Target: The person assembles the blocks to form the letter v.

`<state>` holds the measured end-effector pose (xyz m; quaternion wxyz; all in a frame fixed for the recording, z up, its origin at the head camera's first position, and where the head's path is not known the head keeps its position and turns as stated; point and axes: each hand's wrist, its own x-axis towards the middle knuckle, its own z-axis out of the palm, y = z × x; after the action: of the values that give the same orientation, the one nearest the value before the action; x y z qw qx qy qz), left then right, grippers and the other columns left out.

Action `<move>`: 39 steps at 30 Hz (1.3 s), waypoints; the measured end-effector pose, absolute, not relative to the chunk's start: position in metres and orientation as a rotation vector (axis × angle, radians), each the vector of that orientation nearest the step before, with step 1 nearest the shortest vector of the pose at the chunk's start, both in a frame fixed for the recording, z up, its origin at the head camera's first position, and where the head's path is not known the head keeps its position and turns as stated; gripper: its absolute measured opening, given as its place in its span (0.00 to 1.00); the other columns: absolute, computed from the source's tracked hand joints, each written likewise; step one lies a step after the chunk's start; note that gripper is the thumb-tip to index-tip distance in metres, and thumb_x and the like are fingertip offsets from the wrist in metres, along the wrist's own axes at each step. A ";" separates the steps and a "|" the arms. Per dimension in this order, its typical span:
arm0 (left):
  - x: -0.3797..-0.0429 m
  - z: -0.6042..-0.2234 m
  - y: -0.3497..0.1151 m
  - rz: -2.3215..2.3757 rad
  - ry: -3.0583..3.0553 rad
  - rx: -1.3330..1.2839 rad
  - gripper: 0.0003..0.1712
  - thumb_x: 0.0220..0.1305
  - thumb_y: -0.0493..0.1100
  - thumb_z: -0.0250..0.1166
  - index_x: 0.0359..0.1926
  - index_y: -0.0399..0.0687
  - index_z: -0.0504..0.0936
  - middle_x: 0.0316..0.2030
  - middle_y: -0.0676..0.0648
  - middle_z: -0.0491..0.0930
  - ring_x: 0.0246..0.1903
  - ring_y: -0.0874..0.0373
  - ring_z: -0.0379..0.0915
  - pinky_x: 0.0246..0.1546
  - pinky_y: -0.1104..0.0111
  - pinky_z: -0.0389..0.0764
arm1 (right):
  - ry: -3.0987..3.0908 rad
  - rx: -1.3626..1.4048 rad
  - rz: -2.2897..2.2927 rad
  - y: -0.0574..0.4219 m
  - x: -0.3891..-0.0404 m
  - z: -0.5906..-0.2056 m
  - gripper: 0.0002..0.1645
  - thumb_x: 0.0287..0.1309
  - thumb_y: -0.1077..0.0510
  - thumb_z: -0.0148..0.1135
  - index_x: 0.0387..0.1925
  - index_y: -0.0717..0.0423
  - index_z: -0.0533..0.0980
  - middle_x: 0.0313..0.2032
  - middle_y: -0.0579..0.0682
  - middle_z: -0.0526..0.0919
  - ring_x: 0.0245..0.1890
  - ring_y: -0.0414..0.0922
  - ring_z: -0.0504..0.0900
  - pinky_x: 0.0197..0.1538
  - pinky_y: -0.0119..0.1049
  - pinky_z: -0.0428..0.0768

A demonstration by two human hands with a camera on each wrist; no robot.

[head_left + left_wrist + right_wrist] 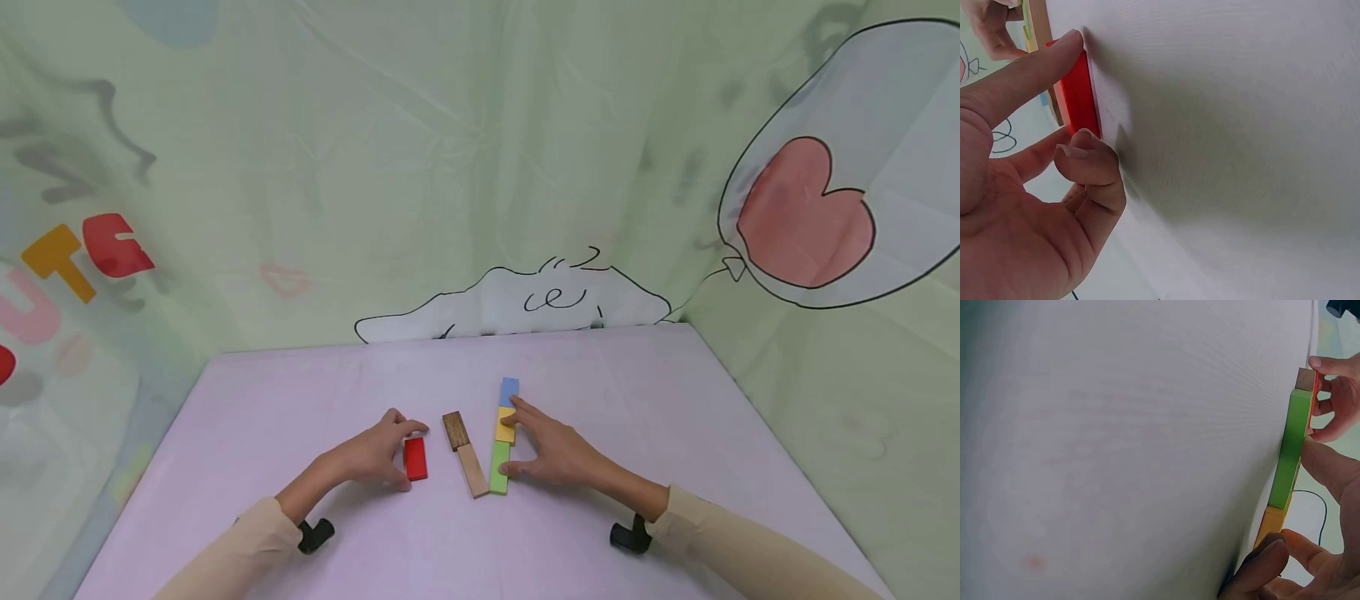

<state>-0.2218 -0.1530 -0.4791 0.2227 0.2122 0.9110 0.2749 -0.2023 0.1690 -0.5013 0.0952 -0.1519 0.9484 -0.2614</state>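
Note:
In the head view, my left hand (372,452) spans a red block (416,459) lengthwise, thumb at its near end and index finger at its far end. The left wrist view shows the thumb over one end of this block (1079,94) and fingers at the other. My right hand (558,450) rests along a straight row of three blocks: blue (509,390), yellow (505,425) and green (499,467). Its thumb touches the green block (1291,450); other fingertips lie at the yellow block (1269,524) and near the blue one.
Between the hands, a dark brown wooden block (455,431) and a light wooden block (473,471) lie end to end in a slanted line, its near end by the green block. All lie on a pale table (600,367) bordered by printed curtains (450,167).

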 end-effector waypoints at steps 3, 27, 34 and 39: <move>-0.222 -0.480 -0.154 0.744 2.527 0.592 0.45 0.51 0.37 0.82 0.71 0.50 0.76 0.59 0.41 0.71 0.46 0.53 0.70 0.39 0.62 0.77 | 2.810 -0.452 -0.776 0.169 -0.202 -0.501 0.43 0.54 0.38 0.80 0.67 0.49 0.76 0.84 0.53 0.58 0.82 0.60 0.62 0.76 0.64 0.68; -0.222 -0.486 -0.157 0.671 2.599 0.684 0.37 0.54 0.41 0.81 0.66 0.47 0.79 0.54 0.44 0.76 0.51 0.53 0.73 0.49 0.56 0.82 | 2.812 -0.464 -0.768 0.169 -0.201 -0.501 0.44 0.54 0.37 0.79 0.68 0.48 0.75 0.84 0.53 0.58 0.81 0.60 0.63 0.75 0.64 0.69; -0.224 -0.486 -0.158 0.650 2.608 0.708 0.37 0.54 0.42 0.81 0.66 0.47 0.80 0.53 0.44 0.77 0.50 0.53 0.73 0.48 0.56 0.81 | 2.814 -0.466 -0.766 0.169 -0.201 -0.501 0.44 0.55 0.37 0.79 0.68 0.49 0.75 0.84 0.53 0.58 0.82 0.59 0.62 0.76 0.63 0.68; -0.228 -0.481 -0.160 0.646 2.605 0.748 0.37 0.55 0.42 0.80 0.66 0.44 0.79 0.53 0.43 0.77 0.49 0.53 0.74 0.48 0.57 0.80 | 2.818 -0.479 -0.764 0.170 -0.201 -0.502 0.44 0.55 0.37 0.78 0.68 0.49 0.76 0.84 0.53 0.58 0.82 0.59 0.62 0.76 0.63 0.68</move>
<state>-0.2277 -0.1601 -0.4807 0.1770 0.2642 0.9202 0.2281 -0.2012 0.1698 -0.5020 0.0915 -0.1611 0.9485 -0.2571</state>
